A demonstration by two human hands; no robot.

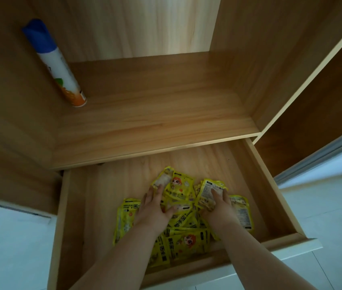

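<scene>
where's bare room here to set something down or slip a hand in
Free: in the pale wooden drawer, bare floor between its left wall and the heap of yellow snack packets; the strip behind the heap, below the shelf edge; a narrower strip by the right wall. Also the wooden shelf right of the blue-capped white spray can. Crowded: middle and front.

Yellow snack packets [181, 185], cartoon print; white spray can [56, 65], blue cap, orange base.

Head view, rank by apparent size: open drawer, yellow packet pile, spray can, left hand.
1. drawer
2. yellow packet pile
3. spray can and left hand: not ranked. They cover a similar area; the can is longer but thinner, and farther from the camera.
</scene>
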